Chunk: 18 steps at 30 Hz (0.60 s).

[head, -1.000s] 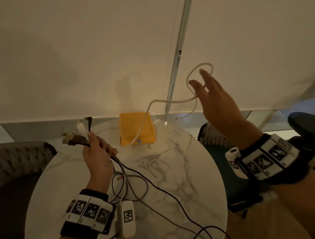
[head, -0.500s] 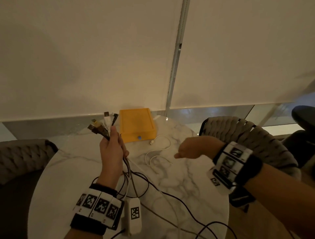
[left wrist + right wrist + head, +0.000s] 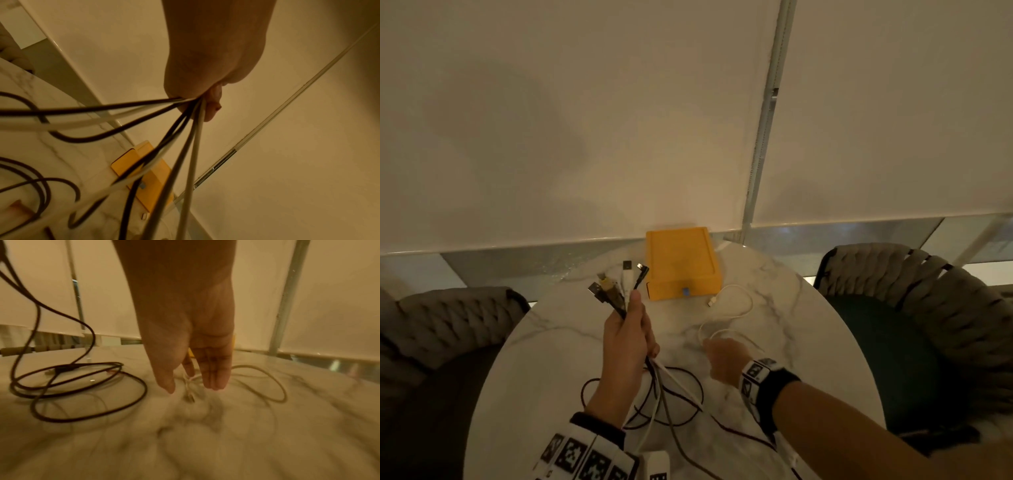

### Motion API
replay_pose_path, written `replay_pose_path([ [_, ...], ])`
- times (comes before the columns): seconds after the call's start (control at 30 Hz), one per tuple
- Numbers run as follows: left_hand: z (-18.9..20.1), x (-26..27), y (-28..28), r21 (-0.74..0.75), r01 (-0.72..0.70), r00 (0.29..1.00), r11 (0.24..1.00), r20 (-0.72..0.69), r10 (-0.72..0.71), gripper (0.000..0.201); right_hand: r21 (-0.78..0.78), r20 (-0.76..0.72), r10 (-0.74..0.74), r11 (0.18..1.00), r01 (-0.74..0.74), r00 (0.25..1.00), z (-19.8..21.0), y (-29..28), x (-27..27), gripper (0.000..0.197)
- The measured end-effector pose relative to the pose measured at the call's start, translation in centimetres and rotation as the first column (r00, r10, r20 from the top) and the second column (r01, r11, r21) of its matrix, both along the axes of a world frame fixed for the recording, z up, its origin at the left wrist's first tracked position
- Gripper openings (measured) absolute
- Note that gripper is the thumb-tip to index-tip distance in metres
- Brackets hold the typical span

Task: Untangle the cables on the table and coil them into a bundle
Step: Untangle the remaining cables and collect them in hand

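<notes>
The left hand (image 3: 625, 337) is closed in a fist around a bunch of cables (image 3: 661, 387), dark ones and white ones together. Their plugs (image 3: 616, 284) stick out above the fist, toward 12 o'clock, spread a little like a fan. Below the fist the cables hang down to the table (image 3: 558, 342), and there the dark ones lie in loose loops (image 3: 674, 404) at about 6 o'clock from the hand. In the left wrist view the strands leave the curled fingers (image 3: 213, 104) and spread apart. The right hand (image 3: 724, 359) is at 3 o'clock from the left one, low over the table, with the fingers (image 3: 213, 369) straight and pointing down and the thumb set a little apart. Its fingertips are at the near loop of a thin white cable (image 3: 736, 308), which lies on the table; the right wrist view is blurred, so I cannot tell if they already touch it. This cable curves away toward 12 o'clock and its plug ends near a yellow box (image 3: 681, 263) at the far edge of the table. A woven chair (image 3: 928, 308) stands at 3 o'clock from the table.
</notes>
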State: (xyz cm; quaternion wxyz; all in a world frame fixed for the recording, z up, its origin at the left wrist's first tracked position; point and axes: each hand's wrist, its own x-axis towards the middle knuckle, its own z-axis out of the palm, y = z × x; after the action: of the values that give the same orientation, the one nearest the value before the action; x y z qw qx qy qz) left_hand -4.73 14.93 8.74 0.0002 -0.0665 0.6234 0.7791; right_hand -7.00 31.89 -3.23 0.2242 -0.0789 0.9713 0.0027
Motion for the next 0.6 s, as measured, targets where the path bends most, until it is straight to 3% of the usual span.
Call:
replay_pose_path([
  [0.17, -0.3, -0.2, 0.5, -0.012, 0.018, 1.000, 1.000, -0.004, -0.018, 0.045, -0.182, 0.107, -0.093, 0.977, 0.112, 0.990, 0.1, 0.0, 0.9, 0.035],
  [0.27, 0.1, -0.6, 0.5, -0.008, 0.043, 0.996, 0.999, -0.076, -0.043, 0.045, -0.251, 0.323, -0.015, 0.963, 0.101, 0.946, 4.6, 0.5, 0.4, 0.024],
  [0.3, 0.3, -0.8, 0.5, 0.007, 0.048, 0.995, 0.999, -0.090, -0.047, 0.045, -0.356, 0.401, -0.008, 0.920, 0.165, 0.916, 6.6, 1.0, 0.0, 0.024],
  [0.37, 0.8, -1.2, 0.6, 0.027, 0.046, 0.993, 0.999, -0.107, -0.043, 0.045, -0.604, 0.471, 0.046, 0.744, 0.284, 0.881, 12.1, 1.7, -0.2, 0.020],
  [0.47, 2.0, -1.6, 1.4, -0.011, 0.024, 0.981, 1.000, -0.193, -0.026, 0.044, -0.787, 0.264, 0.150, 0.604, 0.123, 0.953, 20.3, 2.3, 0.0, 0.029],
  [0.53, 3.2, -1.5, 2.1, -0.047, 0.005, 0.961, 0.999, -0.274, -0.018, 0.041, -0.848, 0.223, 0.209, 0.523, 0.084, 0.952, 24.3, 2.0, 0.4, 0.034],
  [0.6, 4.6, -1.0, 2.9, -0.054, -0.003, 0.945, 0.999, -0.326, -0.015, 0.037, -0.886, 0.202, 0.224, 0.457, 0.080, 0.953, 26.9, 1.2, 0.8, 0.026],
])
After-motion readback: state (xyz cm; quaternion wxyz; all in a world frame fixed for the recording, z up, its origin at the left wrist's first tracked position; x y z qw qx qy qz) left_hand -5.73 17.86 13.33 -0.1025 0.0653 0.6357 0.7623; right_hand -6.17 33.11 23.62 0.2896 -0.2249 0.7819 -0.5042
